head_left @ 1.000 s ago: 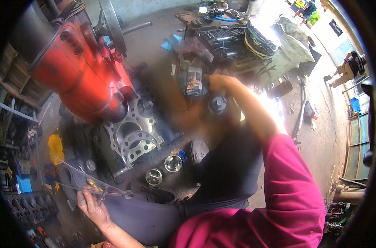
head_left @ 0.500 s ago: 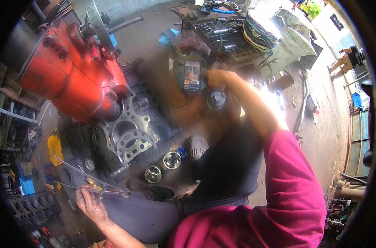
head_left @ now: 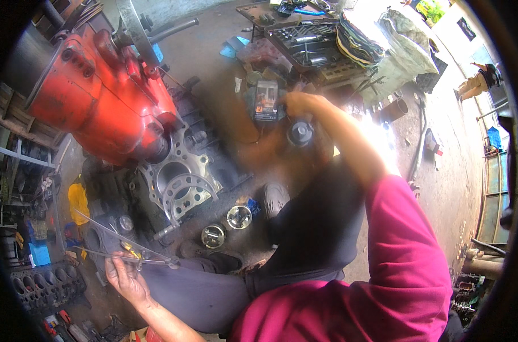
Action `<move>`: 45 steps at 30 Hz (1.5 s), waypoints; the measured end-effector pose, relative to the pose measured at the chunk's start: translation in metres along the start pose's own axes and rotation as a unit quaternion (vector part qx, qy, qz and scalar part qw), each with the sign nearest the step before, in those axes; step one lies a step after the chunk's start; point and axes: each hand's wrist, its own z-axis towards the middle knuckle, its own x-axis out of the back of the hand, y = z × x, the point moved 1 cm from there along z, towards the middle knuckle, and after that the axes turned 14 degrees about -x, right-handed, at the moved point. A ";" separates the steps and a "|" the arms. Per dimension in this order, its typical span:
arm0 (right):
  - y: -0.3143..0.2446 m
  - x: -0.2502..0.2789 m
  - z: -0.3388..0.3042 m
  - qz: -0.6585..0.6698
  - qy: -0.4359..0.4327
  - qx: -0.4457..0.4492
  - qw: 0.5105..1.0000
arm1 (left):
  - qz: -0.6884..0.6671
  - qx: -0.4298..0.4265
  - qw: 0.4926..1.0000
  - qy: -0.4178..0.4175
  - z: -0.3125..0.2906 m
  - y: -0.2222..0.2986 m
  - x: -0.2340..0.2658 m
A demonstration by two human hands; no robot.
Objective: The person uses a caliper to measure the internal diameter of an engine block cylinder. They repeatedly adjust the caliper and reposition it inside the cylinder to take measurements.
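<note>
My left hand [head_left: 128,280] is closed on a thin-legged metal caliper [head_left: 131,249] with a small yellow fitting, above my left thigh. My right hand [head_left: 303,106] reaches forward, its fingers at the right edge of a phone [head_left: 266,101] with a lit picture. A finger is stretched toward the screen; the others are partly hidden and soft in the haze. Just below that hand is a round dark cap-like thing [head_left: 300,134]. A large outside micrometer [head_left: 192,189] lies on the engine block [head_left: 156,185], over a round bore.
A red machine head [head_left: 108,102] stands over the block. Two pistons, one nearer [head_left: 213,236] and one farther [head_left: 239,217], sit on the floor by my shoe [head_left: 276,198]. Farther off is a tray of sockets [head_left: 304,48]. At far right a person [head_left: 481,80] stands.
The whole view has shifted slightly. My right hand's fingers have come a little closer to the phone's edge. The left hand keeps its hold on the caliper.
</note>
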 end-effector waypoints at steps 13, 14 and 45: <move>0.000 0.005 -0.007 0.037 0.041 0.000 0.998 | 0.006 -0.005 1.000 0.009 -0.002 0.000 0.000; 0.001 0.005 -0.007 0.039 0.039 -0.006 0.998 | 0.007 -0.005 1.000 0.007 -0.002 -0.001 0.001; -0.021 0.002 -0.006 -0.012 0.001 0.017 1.000 | 0.013 0.000 1.000 0.003 -0.002 0.000 0.002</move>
